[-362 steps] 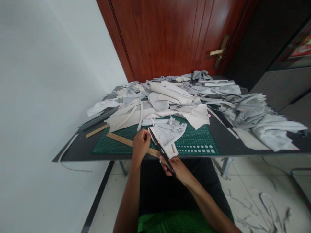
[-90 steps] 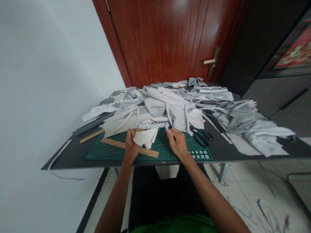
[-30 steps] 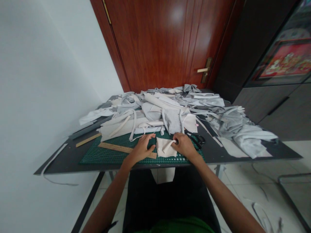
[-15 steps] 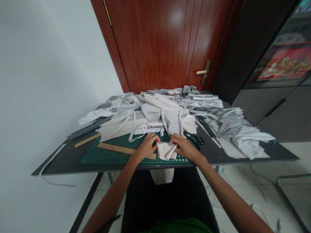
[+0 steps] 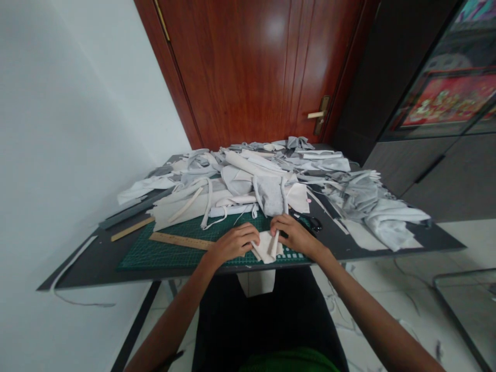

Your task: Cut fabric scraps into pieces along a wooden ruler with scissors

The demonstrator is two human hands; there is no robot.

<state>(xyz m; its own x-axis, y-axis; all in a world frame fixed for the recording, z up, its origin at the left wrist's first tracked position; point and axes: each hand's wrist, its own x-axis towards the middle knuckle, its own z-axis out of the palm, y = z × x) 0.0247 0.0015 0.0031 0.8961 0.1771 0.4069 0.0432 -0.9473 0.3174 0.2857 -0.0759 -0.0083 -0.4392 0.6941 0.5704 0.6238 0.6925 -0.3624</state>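
The light here is soft and even, bright enough that the white wall (image 5: 58,129) on the left looks flat and pale. It seems to fall from the near side, for the varnished door (image 5: 256,77) carries a hazy patch of glare high up. Shadows are faint: the left hand (image 5: 232,243) and right hand (image 5: 296,236) barely darken the cutting mat (image 5: 163,253), and the cloth piece (image 5: 267,247) between them looks nearly washed out. The dark cabinets (image 5: 426,170) swallow detail. Straight lines bow toward the edges, and the corners are smeared.

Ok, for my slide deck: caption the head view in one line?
Left hand and right hand hold a white fabric piece on the green cutting mat beside a wooden ruler.
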